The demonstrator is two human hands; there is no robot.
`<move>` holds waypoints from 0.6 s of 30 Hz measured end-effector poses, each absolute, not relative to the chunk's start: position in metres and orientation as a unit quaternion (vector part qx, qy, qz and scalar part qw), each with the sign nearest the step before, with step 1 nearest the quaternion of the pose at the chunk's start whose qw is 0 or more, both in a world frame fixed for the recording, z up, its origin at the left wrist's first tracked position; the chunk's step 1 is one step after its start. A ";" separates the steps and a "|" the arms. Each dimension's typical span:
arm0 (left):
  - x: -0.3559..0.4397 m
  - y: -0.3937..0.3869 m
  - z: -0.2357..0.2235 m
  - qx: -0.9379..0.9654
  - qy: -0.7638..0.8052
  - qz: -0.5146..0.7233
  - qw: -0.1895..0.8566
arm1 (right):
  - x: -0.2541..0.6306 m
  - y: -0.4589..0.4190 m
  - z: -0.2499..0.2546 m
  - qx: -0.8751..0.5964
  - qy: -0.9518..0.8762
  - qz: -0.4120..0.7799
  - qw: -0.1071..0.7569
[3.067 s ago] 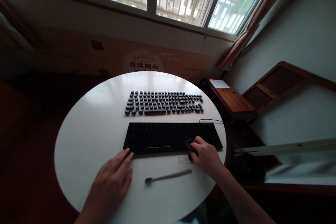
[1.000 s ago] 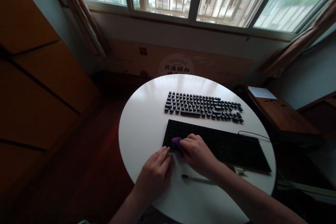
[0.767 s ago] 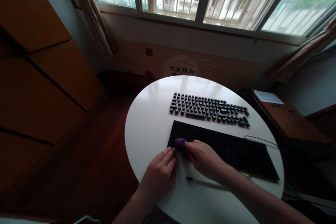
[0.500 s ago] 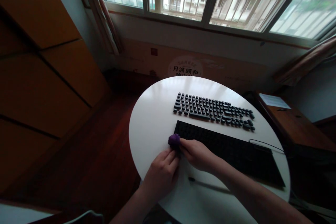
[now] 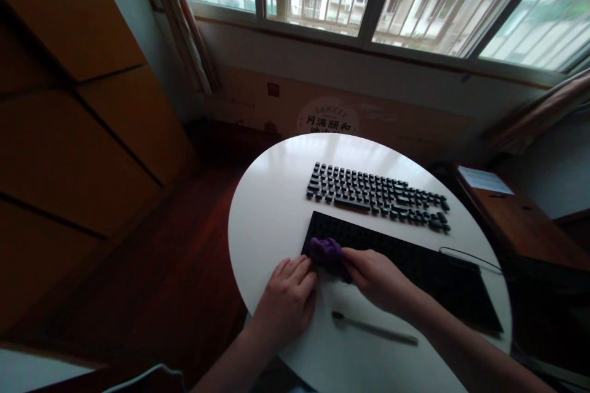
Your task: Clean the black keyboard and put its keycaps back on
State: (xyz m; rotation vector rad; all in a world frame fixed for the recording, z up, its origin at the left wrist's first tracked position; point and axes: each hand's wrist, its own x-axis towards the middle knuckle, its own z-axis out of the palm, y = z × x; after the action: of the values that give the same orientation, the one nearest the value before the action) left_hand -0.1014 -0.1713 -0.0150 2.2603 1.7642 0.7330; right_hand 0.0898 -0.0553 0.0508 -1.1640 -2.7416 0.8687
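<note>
A black keyboard base [image 5: 415,264], its keycaps off, lies slanted on the round white table. My right hand [image 5: 375,273] is closed on a bunched purple cloth [image 5: 326,250] over the base's left front part. My left hand [image 5: 290,291] rests beside it, fingers fairly straight, fingertips touching the left front corner of the base. Behind the base, loose black keycaps [image 5: 369,189] stand in rows in keyboard order. In front lies a small brush [image 5: 378,328] with a grey handle and dark head, just left of my right forearm.
The round white table [image 5: 262,209] has its edge close on the left and right. A thin cable [image 5: 470,255] runs off at the right. A wooden side cabinet [image 5: 520,215] with a paper sheet [image 5: 485,180] stands right; a tall orange-brown cupboard [image 5: 69,153] is at left.
My right hand has carried the cloth from the base's right part to its left end, past the corner, then slightly back right. My left hand stays by the corner. The view has swung left.
</note>
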 end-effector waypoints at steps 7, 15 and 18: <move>-0.103 -0.173 -0.019 0.762 0.594 0.246 0.077 | 0.151 -0.046 0.084 -0.400 -0.872 0.187 0.209; -0.102 -0.173 -0.019 0.763 0.593 0.245 0.077 | 0.157 -0.058 0.111 -0.463 -0.842 0.169 0.220; -0.102 -0.174 -0.018 0.762 0.594 0.245 0.076 | 0.135 -0.053 0.096 -0.380 -0.891 0.174 0.177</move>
State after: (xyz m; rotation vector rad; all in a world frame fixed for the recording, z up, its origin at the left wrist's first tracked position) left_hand -0.1017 -0.1739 -0.0184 2.2851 1.7815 0.7342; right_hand 0.1349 -0.0533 0.0958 -1.0755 -2.5227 0.4924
